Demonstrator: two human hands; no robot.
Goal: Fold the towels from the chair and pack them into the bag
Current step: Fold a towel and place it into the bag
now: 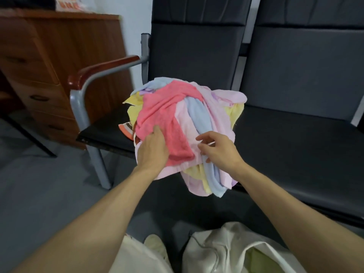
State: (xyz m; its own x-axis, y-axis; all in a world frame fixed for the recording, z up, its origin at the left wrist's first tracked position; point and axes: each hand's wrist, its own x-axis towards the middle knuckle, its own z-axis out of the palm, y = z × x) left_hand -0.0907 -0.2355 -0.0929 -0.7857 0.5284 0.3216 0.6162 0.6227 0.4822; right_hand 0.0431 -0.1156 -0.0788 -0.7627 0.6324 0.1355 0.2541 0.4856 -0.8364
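At the far left stands a wooden drawer unit (49,75), and next to it is the chair (106,131) with its red-topped armrest (102,67). None of this plays a part in the move.

The towels (185,123) sit in one tangled heap on the chair seat, spilling over its front edge towards us. The coral towel (163,113) lies across the top left of the heap, running diagonally from the upper right down to the lower left.

Our left hand (152,150) lies palm down on the near end of the coral towel. One finger is stretched forward over the cloth and the others are sunk in the folds, so we cannot tell whether it has a real hold yet.

To the right, a blue towel (197,115) runs lengthwise from back to front, with a pale pink towel (218,115) beside it.

Our right hand (218,148) is over the pale pink towel with its fingers spread and loosely curved. We see no fold caught between them.

The bag (226,251), white and open-mouthed, is below us on the right, closer to the right arm.

We judge that the coral towel will come off first. It is on top and under the left hand, so the pull should go along its diagonal, up and away from the blue towel that crosses beneath it. The right hand is placed to hold the rest of the heap down.
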